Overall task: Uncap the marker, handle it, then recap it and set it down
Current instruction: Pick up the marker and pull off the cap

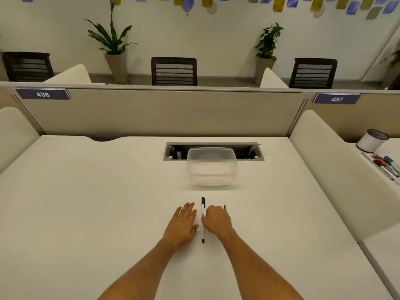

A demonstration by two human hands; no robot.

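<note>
A thin white marker (203,232) with black ends lies on the white desk (86,202), pointing away from me, between my two hands. My left hand (184,226) rests flat on the desk just left of it, fingers spread, holding nothing. My right hand (217,221) sits just right of the marker with fingers curled under and its thumb against the marker's barrel. I cannot tell whether it grips the marker. A small dark tip (224,207) pokes out beyond the right knuckles; what it belongs to is hidden.
A clear plastic container (212,167) stands a little beyond the marker, in front of an open cable tray (171,151) set in the desk. Padded dividers (324,169) flank the desk. The neighbouring desk at right holds a white cup (371,140) and several markers (385,165).
</note>
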